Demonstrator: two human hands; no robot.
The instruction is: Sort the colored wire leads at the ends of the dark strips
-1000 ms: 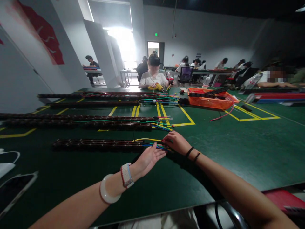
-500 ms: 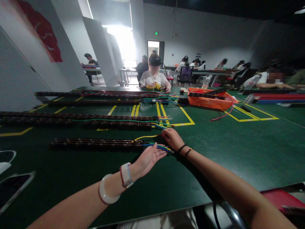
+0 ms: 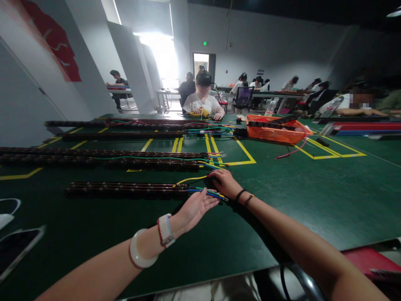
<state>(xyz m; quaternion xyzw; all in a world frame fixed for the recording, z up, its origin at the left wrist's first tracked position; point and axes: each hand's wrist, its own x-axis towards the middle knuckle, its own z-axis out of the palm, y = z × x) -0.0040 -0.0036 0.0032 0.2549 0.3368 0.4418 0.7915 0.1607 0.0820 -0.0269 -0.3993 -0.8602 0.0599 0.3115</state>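
My left hand [image 3: 191,209] has its thumb against a bundle of blue and green wires [image 3: 216,194], its other fingers stretched out beside them. These wires come out of the right end of a long dark bar assembly [image 3: 125,189] lying on the green table. Just beyond, my right hand [image 3: 226,183] is closed at the end of a yellow wire [image 3: 191,179], which curves up from the same bar; the fingertips are partly hidden. Behind it, the wire ends of a second group of bars [image 3: 103,158] reach toward my right hand.
More dark bars [image 3: 122,135] with coloured wires lie farther back. An orange basket [image 3: 275,134] holds dark parts, and a red wire [image 3: 291,155] hangs from it. Yellow tape [image 3: 247,150] marks the table. A person [image 3: 203,102] sits opposite with a yellow tool [image 3: 205,113].
My right hand has shifted slightly left along the yellow wire, its fingers turned more downward. My left hand has stayed in place. Across the table, the person's yellow tool has moved a little.
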